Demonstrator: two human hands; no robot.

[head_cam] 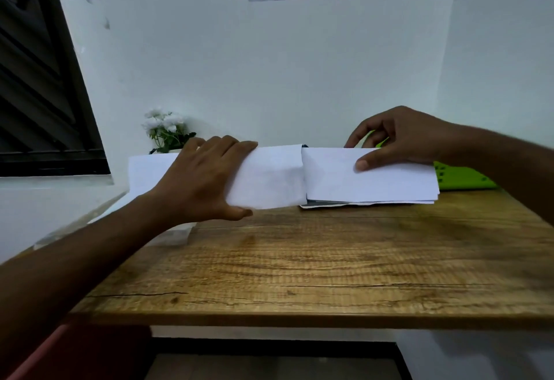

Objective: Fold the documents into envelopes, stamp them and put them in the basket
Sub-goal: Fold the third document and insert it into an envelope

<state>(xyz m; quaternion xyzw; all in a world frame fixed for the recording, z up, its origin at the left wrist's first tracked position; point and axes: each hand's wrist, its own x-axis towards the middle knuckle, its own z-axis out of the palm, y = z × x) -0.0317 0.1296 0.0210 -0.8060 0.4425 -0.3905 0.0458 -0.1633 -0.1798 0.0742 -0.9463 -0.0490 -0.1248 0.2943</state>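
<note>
Head view; gripping envelope [275, 178] in left hand [204, 178], ten o'clock; pinching folded document [374, 183] in right hand [398, 139], two o'clock.

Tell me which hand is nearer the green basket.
Right. The right hand pinches the folded paper directly in front of the green basket; the left hand grips the envelope well to its left, by the flowers.

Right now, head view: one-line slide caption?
Left hand grips a white envelope while right hand pinches folded paper at its open end, above the wooden table, green basket behind.
</note>
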